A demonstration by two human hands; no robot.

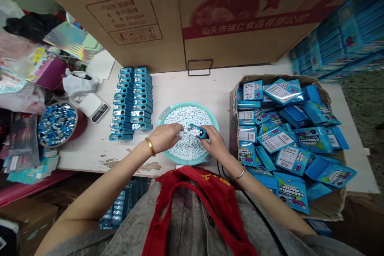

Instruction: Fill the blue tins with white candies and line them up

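A turquoise plastic basin (213,117) full of small white candies (192,114) sits in front of me on the table. My right hand (214,142) grips a small blue cardboard box (198,130) over the basin. The box is tilted, its end towards my left hand, and white candies show at its opening. My left hand (167,136) is over the basin's left side, fingers drawn together on white candies beside the box. How many candies it holds is hidden.
Two columns of small blue boxes (142,92) stand left of the basin. At right, a carton (234,120) overflows with flat blue boxes. A large carton (144,52) and wire stand (200,68) are behind. Left are a scale (93,106) and a tub of wrapped sweets (58,124).
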